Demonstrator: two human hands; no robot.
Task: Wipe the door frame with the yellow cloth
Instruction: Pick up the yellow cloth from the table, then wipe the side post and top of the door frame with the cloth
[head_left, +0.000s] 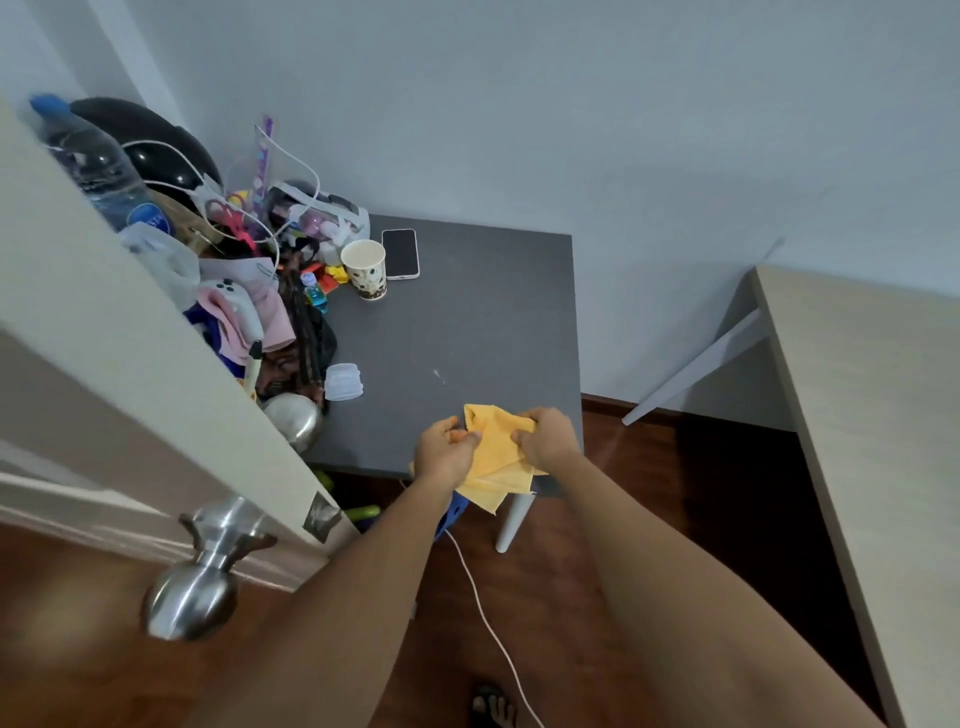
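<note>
Cloth (496, 451): yellow, crumpled and partly folded, held over the near edge of the table (467, 332), its lower layers hanging past that edge.

Left hand (445, 452): fingers pinched on the cloth's left side, thumb on top.

Right hand (548, 437): fingers curled and gripping the cloth's right side. Both bare forearms reach in from the bottom of the view.

Table: dark grey top, white leg (511, 522) under the near right corner. Right half of the top mostly bare.

Cup (364, 268): paper, patterned, upright, near the back of the table.

Phone (400, 253): face up, screen dark, just beside the cup on its right.

Lid (343, 382): clear plastic, ribbed, at the edge of the clutter.

Clutter (249, 291): heaped on the table's left part; scissors, cables, pink cloth, small toys and a white controller can be made out.

Bottle (101, 166): clear plastic, blue cap, at far left behind the door.

Door (104, 332): pale, standing ajar at left, its edge covering part of the table. Metal knob (189, 603) on the near face, a second knob (296, 421) on the far face.

Cable (488, 623): white, trailing across the wood floor (649, 467).

Desk (872, 426): light wood top, at right, well apart from the table.

Door frame: not identifiable in this view.
</note>
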